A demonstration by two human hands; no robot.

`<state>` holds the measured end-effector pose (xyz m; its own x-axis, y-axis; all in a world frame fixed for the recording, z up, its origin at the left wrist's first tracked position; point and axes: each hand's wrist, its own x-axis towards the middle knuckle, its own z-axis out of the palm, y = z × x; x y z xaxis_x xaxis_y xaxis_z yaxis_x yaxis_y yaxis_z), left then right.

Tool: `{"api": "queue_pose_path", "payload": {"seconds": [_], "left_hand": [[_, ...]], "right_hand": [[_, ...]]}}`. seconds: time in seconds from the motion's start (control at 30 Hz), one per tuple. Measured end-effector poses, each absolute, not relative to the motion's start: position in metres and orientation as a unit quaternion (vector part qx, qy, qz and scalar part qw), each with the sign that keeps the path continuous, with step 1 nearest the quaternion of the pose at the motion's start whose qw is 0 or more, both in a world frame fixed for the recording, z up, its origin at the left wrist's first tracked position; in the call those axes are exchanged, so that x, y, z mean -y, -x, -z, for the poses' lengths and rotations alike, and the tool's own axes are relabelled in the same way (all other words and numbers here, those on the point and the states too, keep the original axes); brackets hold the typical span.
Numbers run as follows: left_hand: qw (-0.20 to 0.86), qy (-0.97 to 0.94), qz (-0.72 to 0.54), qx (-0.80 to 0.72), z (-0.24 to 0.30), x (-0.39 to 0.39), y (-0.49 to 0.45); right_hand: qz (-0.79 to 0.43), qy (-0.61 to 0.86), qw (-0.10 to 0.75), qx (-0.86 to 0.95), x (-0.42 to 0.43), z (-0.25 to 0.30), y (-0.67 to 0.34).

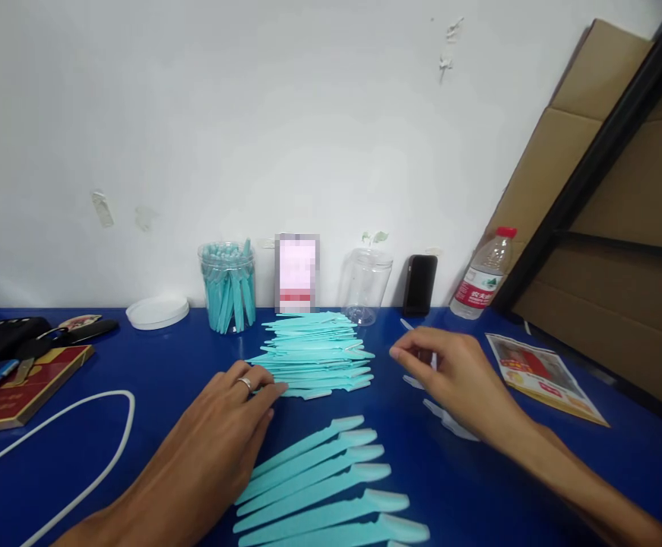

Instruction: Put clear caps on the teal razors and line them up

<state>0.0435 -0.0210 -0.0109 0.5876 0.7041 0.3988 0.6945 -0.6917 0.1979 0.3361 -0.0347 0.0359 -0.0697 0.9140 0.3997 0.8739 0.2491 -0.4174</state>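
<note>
A pile of teal plastic razor-like sticks (pixel 316 351) lies in the middle of the blue table (pixel 153 365). My left hand (pixel 225 425), with a ring on one finger, rests flat, fingertips touching the pile's near left edge. Several teal sticks (pixel 331 486) lie in a fanned row just in front of that hand. My right hand (pixel 450 376) hovers right of the pile, thumb and forefinger pinched together on something I cannot make out. Small clear caps (pixel 450 422) lie under and beside it.
At the back stand a clear jar of teal sticks (pixel 229 287), a white lid (pixel 156 311), an empty clear jar (pixel 365 285), a black phone (pixel 420 285) and a water bottle (pixel 483 277). A white cable (pixel 80 425) and a red book (pixel 23 391) lie left; cardboard (pixel 621 228) leans right.
</note>
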Motion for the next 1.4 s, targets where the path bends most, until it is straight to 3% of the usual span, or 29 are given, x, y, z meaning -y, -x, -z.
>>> {"api": "queue_pose_path", "payload": {"seconds": [0.17, 0.4, 0.63, 0.73, 0.8, 0.97, 1.1, 1.4], "left_hand": [[-0.018, -0.894, -0.199, -0.401, 0.013, 0.016, -0.042], [-0.011, -0.889, -0.229, -0.397, 0.013, 0.017, -0.042], [-0.01, -0.886, -0.217, -0.409, 0.019, 0.009, -0.041], [-0.003, -0.878, -0.221, -0.425, 0.011, 0.014, -0.042], [0.033, -0.868, -0.228, -0.439, 0.005, 0.021, -0.043], [0.111, -0.852, -0.269, -0.436, 0.0, 0.04, -0.049], [0.103, -0.856, -0.273, -0.426, 0.001, 0.046, -0.053], [0.077, -0.87, -0.265, -0.409, 0.003, 0.047, -0.051]], "right_hand": [[0.028, 0.675, 0.252, 0.692, 0.029, -0.048, -0.352], [0.005, 0.705, 0.086, 0.704, 0.028, -0.037, -0.363], [0.01, 0.691, 0.026, 0.722, 0.024, -0.023, -0.366], [0.019, 0.697, 0.054, 0.715, 0.023, -0.026, -0.36], [-0.032, 0.684, 0.126, 0.718, 0.025, -0.031, -0.353], [-0.425, 0.52, 0.298, 0.678, 0.039, -0.042, -0.33], [-0.522, 0.472, 0.32, 0.635, 0.044, -0.038, -0.316], [-0.55, 0.457, 0.306, 0.629, 0.049, -0.034, -0.311]]}}
